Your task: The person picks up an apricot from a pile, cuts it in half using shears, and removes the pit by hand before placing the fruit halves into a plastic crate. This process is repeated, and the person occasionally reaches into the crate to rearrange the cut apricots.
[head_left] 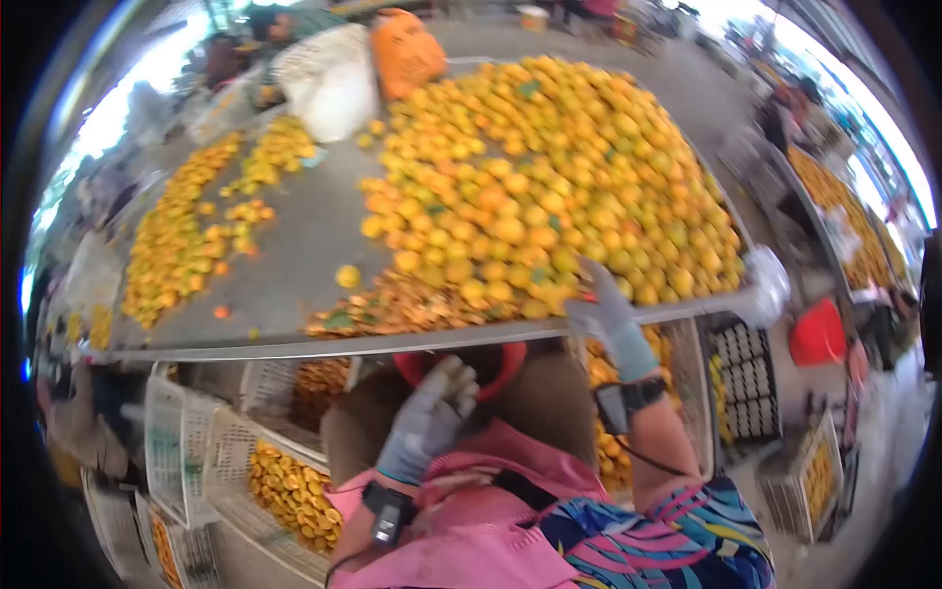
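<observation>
A large heap of orange-yellow fruit covers the right part of the metal table. My right hand, in a grey glove, reaches over the table's front edge and touches the near side of the heap. Something small and red shows at its fingers, too blurred to name. My left hand, also gloved, is held above my lap beside a red bowl, its fingers curled; what they hold, if anything, is hidden. Orange peel scraps lie along the front edge between the hands.
Crates stand at the lower left, one with cut fruit. A black crate and a red bucket are at the right. A white sack and an orange bag rest at the table's back. People are blurred beyond.
</observation>
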A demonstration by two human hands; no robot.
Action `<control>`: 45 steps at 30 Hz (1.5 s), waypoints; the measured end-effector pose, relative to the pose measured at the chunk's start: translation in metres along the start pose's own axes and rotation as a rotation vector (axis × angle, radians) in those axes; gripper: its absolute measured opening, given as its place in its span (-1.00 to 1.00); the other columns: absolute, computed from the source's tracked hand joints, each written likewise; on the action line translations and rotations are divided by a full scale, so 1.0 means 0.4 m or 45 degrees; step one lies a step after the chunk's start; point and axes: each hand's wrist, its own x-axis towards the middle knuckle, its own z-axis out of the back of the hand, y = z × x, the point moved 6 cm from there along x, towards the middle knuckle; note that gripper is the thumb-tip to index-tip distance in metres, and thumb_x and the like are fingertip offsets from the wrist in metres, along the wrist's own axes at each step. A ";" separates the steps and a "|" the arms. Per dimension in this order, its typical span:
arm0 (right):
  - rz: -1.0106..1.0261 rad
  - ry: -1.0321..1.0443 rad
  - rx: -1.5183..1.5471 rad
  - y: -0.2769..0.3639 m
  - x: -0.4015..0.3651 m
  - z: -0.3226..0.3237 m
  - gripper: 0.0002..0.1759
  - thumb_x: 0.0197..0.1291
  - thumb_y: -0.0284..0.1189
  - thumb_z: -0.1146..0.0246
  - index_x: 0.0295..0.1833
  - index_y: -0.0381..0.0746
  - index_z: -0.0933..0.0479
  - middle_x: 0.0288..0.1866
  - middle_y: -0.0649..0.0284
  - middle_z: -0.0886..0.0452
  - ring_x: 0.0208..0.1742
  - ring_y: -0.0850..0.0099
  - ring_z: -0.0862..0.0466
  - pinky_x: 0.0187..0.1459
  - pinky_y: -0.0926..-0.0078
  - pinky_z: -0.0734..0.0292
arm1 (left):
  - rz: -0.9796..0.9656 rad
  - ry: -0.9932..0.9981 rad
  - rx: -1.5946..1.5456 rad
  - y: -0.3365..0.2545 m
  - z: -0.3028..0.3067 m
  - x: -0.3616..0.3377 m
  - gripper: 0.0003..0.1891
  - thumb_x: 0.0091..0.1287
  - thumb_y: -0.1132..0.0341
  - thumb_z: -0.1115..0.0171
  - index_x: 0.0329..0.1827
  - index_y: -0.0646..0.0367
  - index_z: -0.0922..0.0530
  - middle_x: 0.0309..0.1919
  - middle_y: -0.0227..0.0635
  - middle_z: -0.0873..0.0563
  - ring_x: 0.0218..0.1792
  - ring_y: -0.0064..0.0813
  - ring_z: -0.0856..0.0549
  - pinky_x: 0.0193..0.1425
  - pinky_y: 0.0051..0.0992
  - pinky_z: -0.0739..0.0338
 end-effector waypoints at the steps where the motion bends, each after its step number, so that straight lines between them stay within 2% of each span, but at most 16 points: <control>1: -0.102 0.124 0.160 0.051 -0.046 -0.042 -0.23 0.05 -0.59 -0.30 0.42 -0.12 -0.21 -0.16 0.24 -0.50 -0.45 0.60 -0.52 -0.52 0.66 -0.41 | -0.022 -0.046 0.148 -0.011 -0.036 -0.010 -0.59 0.45 0.16 -0.06 0.30 0.08 -0.42 0.16 -0.28 -0.55 0.08 -0.35 -0.56 0.20 -0.36 -0.46; 4: -0.348 0.494 0.471 0.149 -0.147 -0.162 -0.11 0.02 -0.55 -0.33 0.48 -0.11 -0.09 0.05 0.17 -0.49 -0.45 0.62 -0.56 -0.57 0.75 -0.37 | 0.010 0.160 0.337 -0.010 -0.121 -0.024 -0.41 0.45 -0.03 0.01 0.46 0.04 -0.21 0.25 -0.28 -0.47 0.20 -0.38 -0.46 0.32 -0.30 -0.29; 7: -0.041 0.571 0.685 0.127 -0.171 -0.272 -0.10 0.04 -0.56 -0.31 0.50 -0.21 -0.05 0.13 0.17 -0.48 -0.34 0.64 -0.58 -0.51 0.78 -0.41 | 0.009 0.268 0.453 -0.016 -0.197 -0.054 -0.37 0.42 -0.05 -0.05 0.46 0.05 -0.21 0.21 -0.37 -0.51 0.09 -0.45 -0.54 0.24 -0.37 -0.37; 9: 0.003 0.595 0.632 0.134 -0.193 -0.295 -0.13 0.10 -0.54 -0.30 0.49 -0.25 -0.02 0.02 0.24 -0.53 -0.39 0.63 -0.54 -0.45 0.70 -0.46 | -0.024 0.211 0.524 -0.027 -0.162 -0.062 -0.40 0.41 -0.01 -0.10 0.43 0.04 -0.25 0.18 -0.39 -0.53 0.06 -0.48 -0.56 0.18 -0.41 -0.41; 11: -0.332 0.648 0.556 0.164 -0.219 -0.301 -0.18 0.19 -0.42 -0.27 0.49 -0.24 -0.03 -0.03 0.27 -0.55 -0.41 0.68 -0.52 -0.55 0.74 -0.39 | -0.055 0.163 0.604 -0.027 -0.119 -0.064 -0.43 0.40 0.03 -0.14 0.40 0.03 -0.29 0.15 -0.41 -0.55 0.03 -0.51 -0.58 0.13 -0.44 -0.45; 13: -0.254 0.517 0.639 0.139 -0.223 -0.316 -0.26 0.31 -0.23 -0.20 0.49 -0.18 -0.05 -0.20 0.35 -0.55 -0.48 0.70 -0.51 -0.64 0.77 -0.32 | -0.204 0.029 0.254 -0.041 -0.077 -0.063 -0.51 0.38 0.14 -0.20 0.33 0.04 -0.37 0.11 -0.40 -0.58 0.02 -0.52 -0.58 0.06 -0.48 -0.49; 17: -0.431 0.506 0.833 0.120 -0.235 -0.330 -0.36 0.39 -0.02 -0.04 0.44 -0.12 -0.17 -0.40 0.38 -0.49 -0.63 0.66 -0.49 -0.64 0.77 -0.35 | -0.178 0.070 0.070 -0.057 -0.051 -0.082 -0.53 0.40 0.26 -0.17 0.35 0.06 -0.33 0.15 -0.29 -0.54 0.03 -0.44 -0.59 0.16 -0.42 -0.48; 19: -0.474 0.583 0.607 0.121 -0.249 -0.348 -0.32 0.37 0.06 0.00 0.46 -0.07 -0.13 -0.50 0.44 -0.41 -0.67 0.68 -0.43 -0.67 0.77 -0.32 | -0.204 0.122 0.089 -0.059 -0.067 -0.085 -0.50 0.40 0.27 -0.16 0.38 0.07 -0.30 0.17 -0.28 -0.53 0.06 -0.42 -0.58 0.19 -0.38 -0.47; 23: -0.190 0.548 0.532 0.135 -0.236 -0.374 -0.34 0.40 0.05 0.04 0.45 -0.08 -0.15 -0.47 0.41 -0.44 -0.70 0.72 -0.36 -0.68 0.75 -0.21 | -0.303 0.235 0.162 -0.047 -0.077 -0.072 -0.44 0.39 0.29 -0.17 0.43 0.12 -0.23 0.21 -0.26 -0.50 0.16 -0.38 -0.55 0.28 -0.31 -0.43; 24: -0.216 0.610 0.457 0.124 -0.229 -0.376 -0.35 0.41 0.01 0.05 0.44 -0.18 -0.15 -0.36 0.25 -0.57 -0.58 0.50 -0.55 -0.55 0.59 -0.39 | -0.303 0.238 0.152 -0.045 -0.076 -0.070 -0.44 0.39 0.29 -0.17 0.43 0.12 -0.23 0.21 -0.26 -0.50 0.16 -0.38 -0.55 0.28 -0.31 -0.43; 27: 0.060 0.476 0.393 0.104 -0.214 -0.400 -0.27 0.42 0.01 0.05 0.46 -0.30 -0.09 -0.57 0.46 -0.36 -0.63 0.75 -0.32 -0.59 0.79 -0.21 | -0.334 0.203 0.201 -0.050 -0.066 -0.066 -0.44 0.37 0.32 -0.20 0.41 0.16 -0.25 0.21 -0.27 -0.51 0.18 -0.38 -0.54 0.31 -0.32 -0.42; 31: 0.145 0.470 0.175 0.095 -0.205 -0.409 -0.34 0.45 -0.08 0.04 0.41 -0.37 -0.13 -0.44 0.36 -0.48 -0.50 0.64 -0.44 -0.44 0.72 -0.34 | -0.354 0.158 0.270 -0.045 -0.040 -0.053 -0.42 0.33 0.33 -0.26 0.39 0.17 -0.28 0.21 -0.28 -0.52 0.17 -0.39 -0.56 0.27 -0.37 -0.50; 34: 0.400 0.287 -0.001 0.109 -0.206 -0.407 -0.43 0.46 -0.16 0.05 0.37 -0.37 -0.18 -0.22 0.17 -0.58 -0.25 0.44 -0.58 -0.20 0.58 -0.46 | -0.400 0.154 0.355 -0.044 -0.036 -0.054 -0.40 0.32 0.29 -0.27 0.40 0.19 -0.28 0.23 -0.29 -0.51 0.18 -0.40 -0.55 0.27 -0.36 -0.49; 36: 0.253 0.299 -0.026 0.110 -0.207 -0.403 -0.40 0.40 -0.10 0.03 0.36 -0.30 -0.18 -0.09 -0.13 -0.61 -0.03 -0.12 -0.59 -0.06 0.16 -0.50 | -0.435 0.152 0.418 -0.046 -0.046 -0.057 -0.39 0.32 0.26 -0.27 0.40 0.20 -0.27 0.24 -0.29 -0.49 0.19 -0.41 -0.54 0.29 -0.34 -0.45; 43: 0.290 0.273 -0.119 0.071 -0.214 -0.432 -0.43 0.41 -0.14 0.04 0.37 -0.27 -0.17 -0.08 -0.11 -0.62 -0.05 -0.09 -0.63 -0.04 0.16 -0.50 | -0.575 0.034 0.692 -0.062 -0.046 -0.076 -0.38 0.30 0.28 -0.31 0.39 0.24 -0.30 0.15 -0.27 -0.57 0.11 -0.47 -0.59 0.23 -0.44 -0.50; 45: 0.508 0.174 0.184 0.041 -0.209 -0.445 -0.40 0.42 -0.11 0.02 0.43 -0.17 -0.13 -0.20 0.05 -0.65 -0.27 0.15 -0.68 -0.21 0.29 -0.57 | -0.621 0.013 0.767 -0.071 -0.046 -0.077 -0.38 0.29 0.29 -0.32 0.38 0.24 -0.31 0.13 -0.27 -0.59 0.09 -0.48 -0.60 0.22 -0.45 -0.50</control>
